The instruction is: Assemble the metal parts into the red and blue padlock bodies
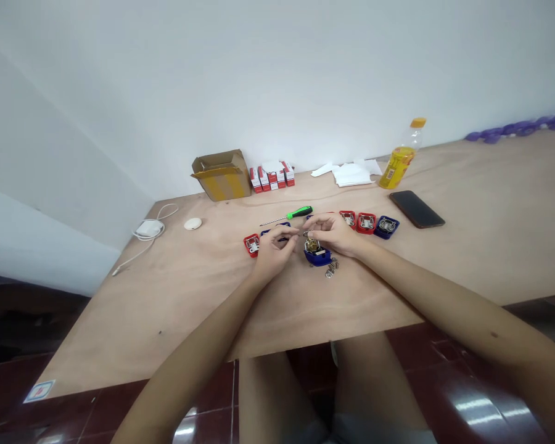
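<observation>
My left hand (276, 248) and my right hand (332, 232) meet over the middle of the table, fingertips pinched close together. Between them is a small metal piece (304, 234), which my right fingertips grip; its exact kind is too small to tell. What my left fingertips hold, if anything, is unclear. Just below my right hand sits an open blue plastic case (318, 257) with brass-coloured and silver metal parts inside. Several small metal clips (332, 269) lie beside it. A red case (251, 245) with metal parts is left of my left hand.
A green-and-black screwdriver (300, 212) lies beyond my hands. To the right are red cases (366, 223), a blue case (386, 227), a phone (416, 208) and a bottle (400, 161). Behind stand a cardboard box (224, 182) and small red-white boxes (272, 179). A charger (148, 229) lies left.
</observation>
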A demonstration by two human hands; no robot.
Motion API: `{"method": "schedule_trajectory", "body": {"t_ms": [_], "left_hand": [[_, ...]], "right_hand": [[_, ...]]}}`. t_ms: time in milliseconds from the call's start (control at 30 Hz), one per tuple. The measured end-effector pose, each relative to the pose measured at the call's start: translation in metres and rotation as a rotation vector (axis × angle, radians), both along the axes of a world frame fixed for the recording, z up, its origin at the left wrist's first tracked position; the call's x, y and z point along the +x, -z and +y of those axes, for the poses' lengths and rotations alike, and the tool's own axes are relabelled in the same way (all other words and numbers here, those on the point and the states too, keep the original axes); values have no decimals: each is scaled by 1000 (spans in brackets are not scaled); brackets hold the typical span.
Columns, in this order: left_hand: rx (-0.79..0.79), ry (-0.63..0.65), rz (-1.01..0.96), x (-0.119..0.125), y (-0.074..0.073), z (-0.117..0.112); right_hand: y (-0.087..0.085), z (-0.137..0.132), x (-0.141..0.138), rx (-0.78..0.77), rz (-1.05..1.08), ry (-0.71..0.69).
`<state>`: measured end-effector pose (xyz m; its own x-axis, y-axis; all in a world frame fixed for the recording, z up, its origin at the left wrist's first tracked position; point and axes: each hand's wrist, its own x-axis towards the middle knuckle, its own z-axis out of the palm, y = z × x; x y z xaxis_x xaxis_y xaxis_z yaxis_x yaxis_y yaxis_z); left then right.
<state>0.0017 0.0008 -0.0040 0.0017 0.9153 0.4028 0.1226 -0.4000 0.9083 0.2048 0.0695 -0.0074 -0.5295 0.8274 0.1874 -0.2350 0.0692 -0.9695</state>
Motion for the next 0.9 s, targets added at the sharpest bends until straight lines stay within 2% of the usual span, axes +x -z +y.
{"method": "schedule_trajectory", "body": {"t_ms": [467,667,900], "left_hand": [[-62,45,-131,5,9,2],[-146,75,-192,3,6,2],[-160,78,-234,3,0,-3]], "right_hand": [[-6,-3,2,42,-92,-29],[-6,-4,2,46,-116,-46],[-8,-6,0,-26,-43,-18]]}}
